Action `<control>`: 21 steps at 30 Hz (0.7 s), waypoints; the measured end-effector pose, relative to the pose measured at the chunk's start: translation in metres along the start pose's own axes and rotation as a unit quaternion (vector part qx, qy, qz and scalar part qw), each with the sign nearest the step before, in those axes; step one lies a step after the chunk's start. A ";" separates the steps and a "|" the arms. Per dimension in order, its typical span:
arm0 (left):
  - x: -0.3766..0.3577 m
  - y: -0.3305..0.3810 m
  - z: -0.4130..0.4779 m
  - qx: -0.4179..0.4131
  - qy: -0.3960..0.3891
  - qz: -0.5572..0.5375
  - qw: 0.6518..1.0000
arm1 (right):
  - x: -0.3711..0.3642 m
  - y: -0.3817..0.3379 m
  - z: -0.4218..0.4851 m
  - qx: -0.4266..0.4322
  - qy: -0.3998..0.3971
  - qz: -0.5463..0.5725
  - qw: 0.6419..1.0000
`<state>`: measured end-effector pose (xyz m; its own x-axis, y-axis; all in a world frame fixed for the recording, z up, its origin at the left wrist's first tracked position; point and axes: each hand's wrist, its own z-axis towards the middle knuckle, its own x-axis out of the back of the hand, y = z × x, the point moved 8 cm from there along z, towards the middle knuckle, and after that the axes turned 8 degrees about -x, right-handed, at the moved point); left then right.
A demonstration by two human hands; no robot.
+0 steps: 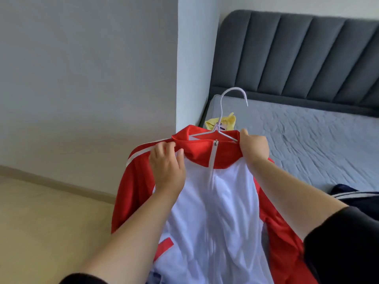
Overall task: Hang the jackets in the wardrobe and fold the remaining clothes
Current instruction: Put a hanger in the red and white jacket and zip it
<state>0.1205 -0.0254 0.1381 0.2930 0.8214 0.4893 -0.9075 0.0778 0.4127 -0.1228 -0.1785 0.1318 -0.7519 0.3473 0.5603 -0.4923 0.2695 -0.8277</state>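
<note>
A red and white zip jacket (225, 201) hangs in front of me on a white wire hanger (229, 99), whose hook points up. My left hand (167, 165) pinches the red shoulder fabric with its white stripe, left of the collar. My right hand (254, 145) grips the collar's right side together with the hanger's arm. The zip is closed to the collar. The jacket's lower part runs out of the frame.
A yellow garment (222, 122) lies on the grey mattress (307, 140) behind the jacket. A dark navy garment with white stripes (352, 194) lies at the bed's right edge. A padded grey headboard (297, 54), a white wall corner (190, 58) and the wooden floor (51, 222) surround me.
</note>
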 end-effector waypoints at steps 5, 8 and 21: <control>0.111 0.013 0.092 -0.062 0.081 0.069 0.992 | 0.029 -0.118 -0.053 0.066 -0.019 0.082 0.994; 0.175 0.023 0.150 -0.089 0.072 0.085 0.990 | 0.057 -0.192 -0.093 0.112 -0.009 0.153 0.982; 0.395 0.086 0.305 -0.172 0.065 0.262 0.947 | 0.139 -0.432 -0.237 0.302 0.018 0.341 0.890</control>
<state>0.2495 0.1334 0.6011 -0.2443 0.8589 0.4501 -0.9691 -0.1992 -0.1458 0.0890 -0.0341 0.5749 -0.9569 0.2769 -0.0874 -0.0806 -0.5425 -0.8362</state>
